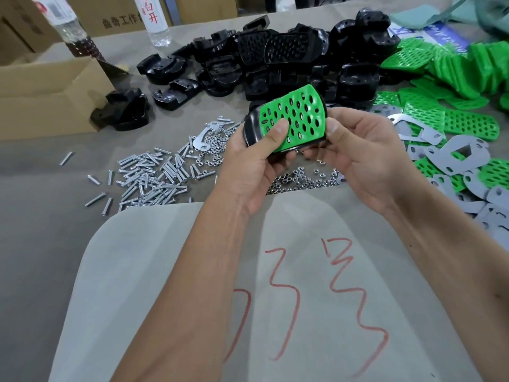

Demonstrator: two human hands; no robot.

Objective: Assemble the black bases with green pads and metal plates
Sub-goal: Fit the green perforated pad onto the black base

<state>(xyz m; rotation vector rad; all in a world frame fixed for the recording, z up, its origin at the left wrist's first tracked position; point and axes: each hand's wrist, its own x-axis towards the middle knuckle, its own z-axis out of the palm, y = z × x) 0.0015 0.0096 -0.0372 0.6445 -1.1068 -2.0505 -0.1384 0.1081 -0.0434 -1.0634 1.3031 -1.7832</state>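
Above the table's middle I hold a black base [251,130] with a perforated green pad [298,117] lying on its top face. My left hand [256,164] grips the base from the left and below, its thumb pressing on the pad. My right hand [355,153] grips the right end, thumb at the pad's right edge. More black bases [275,62] are heaped at the back. Loose green pads [451,78] lie at the right. Grey metal plates [454,153] are spread at the right, beside and below the pads.
Silver bolts [151,175] and small nuts [300,183] are scattered left of and under my hands. An open cardboard box [46,89] stands at the left, with two clear bottles [157,20] behind it. A white sheet [165,271] with red marks covers the near table.
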